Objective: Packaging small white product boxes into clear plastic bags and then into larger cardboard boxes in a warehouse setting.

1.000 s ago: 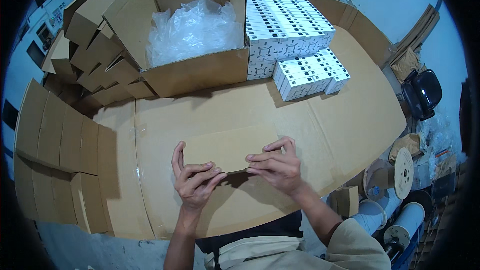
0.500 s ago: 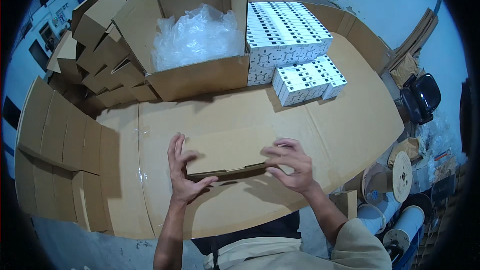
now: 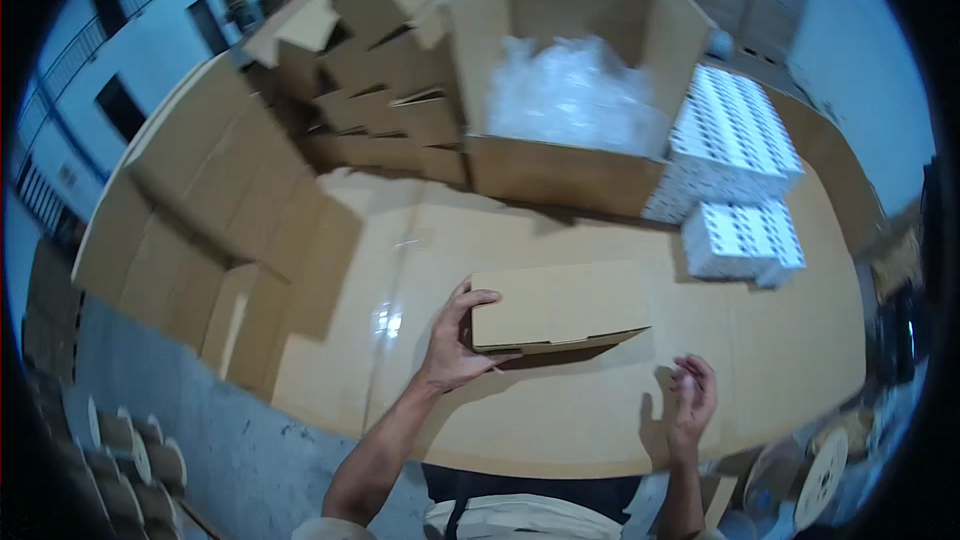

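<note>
A closed brown cardboard box [image 3: 560, 305], long and flat, is before me over the cardboard-covered table. My left hand [image 3: 462, 340] grips its left end, thumb and fingers around the short side. Well to the right of the box, my right hand [image 3: 692, 395] is off it, with fingers partly curled and apart; I see nothing in them. The box's front edge shows a narrow seam along the lid.
At the back stands a large open carton [image 3: 570, 175] with clear plastic bags [image 3: 570, 90] inside. Right of it are stacked white boxes [image 3: 740, 130] and a smaller white group [image 3: 740, 240]. Several folded brown boxes [image 3: 390, 70] are piled back left; upright brown boxes [image 3: 220, 210] line the left edge.
My right hand has let go of the box's right end and drawn away to the right. The left hand has closed around the left end. The view has swung to the left.
</note>
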The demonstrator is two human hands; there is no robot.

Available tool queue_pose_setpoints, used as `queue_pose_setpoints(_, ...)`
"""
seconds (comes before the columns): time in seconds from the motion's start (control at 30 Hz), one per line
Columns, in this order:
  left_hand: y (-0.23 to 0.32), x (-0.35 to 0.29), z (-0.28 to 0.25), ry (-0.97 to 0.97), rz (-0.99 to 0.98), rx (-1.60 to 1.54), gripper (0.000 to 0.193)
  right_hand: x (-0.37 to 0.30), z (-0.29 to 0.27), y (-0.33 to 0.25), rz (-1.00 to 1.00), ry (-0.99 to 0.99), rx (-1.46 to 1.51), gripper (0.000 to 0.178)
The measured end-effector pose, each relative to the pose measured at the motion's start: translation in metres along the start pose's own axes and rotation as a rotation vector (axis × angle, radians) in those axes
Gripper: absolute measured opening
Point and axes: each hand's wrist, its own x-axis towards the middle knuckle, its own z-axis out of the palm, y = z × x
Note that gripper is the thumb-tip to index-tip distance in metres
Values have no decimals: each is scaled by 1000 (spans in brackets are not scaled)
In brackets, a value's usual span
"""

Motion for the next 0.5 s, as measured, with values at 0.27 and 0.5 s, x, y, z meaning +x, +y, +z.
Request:
queue_pose_setpoints(0.27,60,-44,-102,433,46,278,85,-4,-1,18,-51,-69,-54,29)
queue_pose_setpoints(0.5,107,-114,-192,791,57,533,90,-3,8,5,-40,-100,-79,27)
